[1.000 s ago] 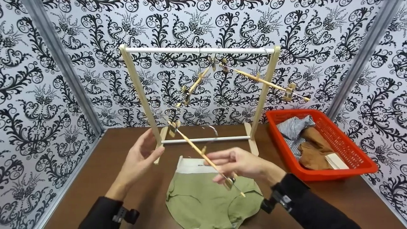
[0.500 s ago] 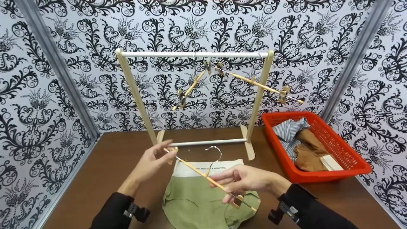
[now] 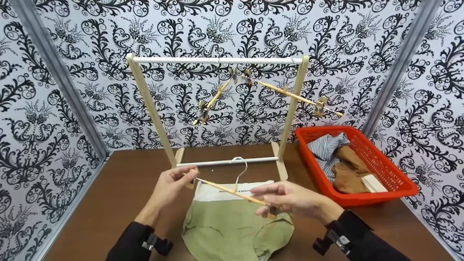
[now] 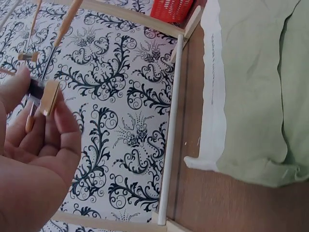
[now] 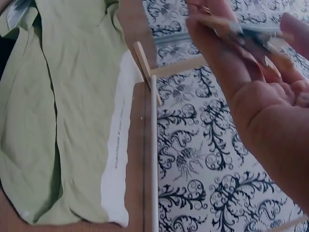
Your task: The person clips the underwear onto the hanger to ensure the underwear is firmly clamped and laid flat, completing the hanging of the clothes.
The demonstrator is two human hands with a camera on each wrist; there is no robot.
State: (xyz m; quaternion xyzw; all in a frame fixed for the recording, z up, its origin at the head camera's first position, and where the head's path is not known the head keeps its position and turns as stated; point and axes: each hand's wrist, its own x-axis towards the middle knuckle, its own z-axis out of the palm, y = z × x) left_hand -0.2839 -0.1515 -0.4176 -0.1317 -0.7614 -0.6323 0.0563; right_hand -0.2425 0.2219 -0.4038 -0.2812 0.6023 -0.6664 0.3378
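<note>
A clip hanger (image 3: 222, 187) with a thin wooden bar and metal hook is held up by both hands over green underpants (image 3: 228, 226). My left hand (image 3: 168, 188) pinches the clip (image 4: 50, 97) at its left end, thumb and fingers on either side. My right hand (image 3: 299, 201) has its fingers around the right-end clip (image 5: 256, 42), blurred in the right wrist view. The hanger's hook points up and away, overlapping the rack's lower bar in the head view. The underpants lie flat on the table, white waistband toward the rack.
A wooden rack (image 3: 148, 105) with white bars stands behind the underpants. Two more clip hangers, a left one (image 3: 217, 95) and a right one (image 3: 290, 95), hang from its top bar. A red basket (image 3: 402, 181) with striped and brown clothes (image 3: 348, 175) stands right on the brown table (image 3: 108, 203).
My left hand has come from beside the rack post to the hanger's left clip and pinches it. The hanger has tipped closer to level, its hook now upright; my right hand has shifted slightly right.
</note>
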